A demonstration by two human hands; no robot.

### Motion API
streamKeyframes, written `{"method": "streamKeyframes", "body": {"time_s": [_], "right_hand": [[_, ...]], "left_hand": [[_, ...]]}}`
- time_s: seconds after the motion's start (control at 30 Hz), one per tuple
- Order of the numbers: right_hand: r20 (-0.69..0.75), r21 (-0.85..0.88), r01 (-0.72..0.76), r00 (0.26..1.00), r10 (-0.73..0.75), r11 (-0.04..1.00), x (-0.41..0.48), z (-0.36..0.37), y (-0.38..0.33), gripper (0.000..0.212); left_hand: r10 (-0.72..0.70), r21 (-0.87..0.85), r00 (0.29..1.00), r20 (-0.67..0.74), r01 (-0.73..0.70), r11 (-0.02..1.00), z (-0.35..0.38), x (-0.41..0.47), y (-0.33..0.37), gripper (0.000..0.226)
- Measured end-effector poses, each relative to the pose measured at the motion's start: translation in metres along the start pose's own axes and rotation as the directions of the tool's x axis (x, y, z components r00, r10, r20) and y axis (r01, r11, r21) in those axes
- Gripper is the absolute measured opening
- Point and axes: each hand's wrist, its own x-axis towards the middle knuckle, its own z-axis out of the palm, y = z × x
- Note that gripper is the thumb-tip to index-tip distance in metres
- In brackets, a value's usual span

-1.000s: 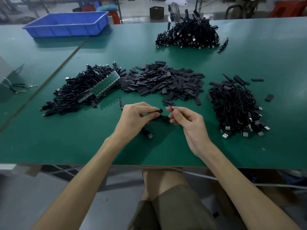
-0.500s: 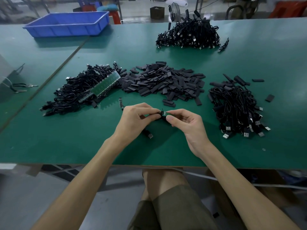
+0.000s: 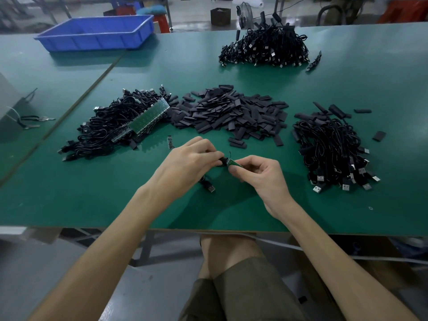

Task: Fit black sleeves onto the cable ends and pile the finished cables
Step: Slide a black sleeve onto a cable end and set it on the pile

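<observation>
Since a second ago the hands have drawn together: the gap between them has closed, and a small green circuit board (image 3: pixel 234 163) now shows between the fingertips. The left hand (image 3: pixel 188 164) pinches a black sleeve (image 3: pixel 223 161), fingers clamped on it, while the right hand (image 3: pixel 259 173) grips the board's other end between thumb and forefinger. Both sit just nearer the person than the heap of loose sleeves (image 3: pixel 231 113). The cable's USB plug (image 3: pixel 209 188) lies on the table under the left hand. The sleeve looks only just started over the board's end; how far on it is I cannot tell. If the board goes in skewed, a corner could catch the sleeve's mouth and buckle it. A pull on the thin wire (image 3: pixel 230 154) might strain its joint.
</observation>
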Motion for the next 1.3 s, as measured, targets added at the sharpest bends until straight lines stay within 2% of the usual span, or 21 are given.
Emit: {"method": "streamKeyframes", "body": {"time_s": [0.23, 0.4, 0.77, 0.9, 1.1, 1.2, 1.3], "right_hand": [[0.049, -0.018, -0.001, 0.999, 0.002, 1.000, -0.002, -0.001, -0.004, 0.012], [0.088, -0.053, -0.005, 0.996, 0.010, 0.999, -0.003, 0.000, -0.004, 0.008], [0.135, -0.112, -0.017, 0.990, 0.032, 0.994, -0.004, 0.001, -0.005, 0.003], [0.132, -0.101, -0.010, 0.991, 0.023, 0.995, -0.003, 0.000, -0.004, 0.005], [0.071, -0.034, 0.000, 0.997, 0.002, 0.999, -0.003, -0.003, -0.002, 0.008], [0.064, -0.028, -0.008, 0.998, 0.009, 1.000, -0.004, -0.003, -0.001, 0.006], [0.092, -0.055, -0.007, 0.996, 0.012, 0.998, -0.003, -0.003, 0.000, 0.007]], "left_hand": [[0.109, 0.123, 0.991, 0.076, -0.118, 0.985, -0.004, -0.007, 0.000, 0.022], [0.149, 0.137, 0.982, 0.117, -0.164, 0.977, -0.010, -0.011, -0.001, 0.032], [0.208, 0.126, 0.971, 0.117, -0.222, 0.967, -0.011, -0.013, -0.007, 0.048], [0.192, 0.120, 0.975, 0.113, -0.205, 0.971, -0.011, -0.012, -0.006, 0.042], [0.179, 0.099, 0.982, 0.063, -0.185, 0.978, -0.007, -0.011, 0.001, 0.021], [0.171, 0.094, 0.984, 0.056, -0.176, 0.980, -0.005, -0.014, 0.004, 0.025], [0.150, 0.111, 0.989, 0.019, -0.151, 0.982, 0.001, -0.016, 0.003, 0.019]]}}
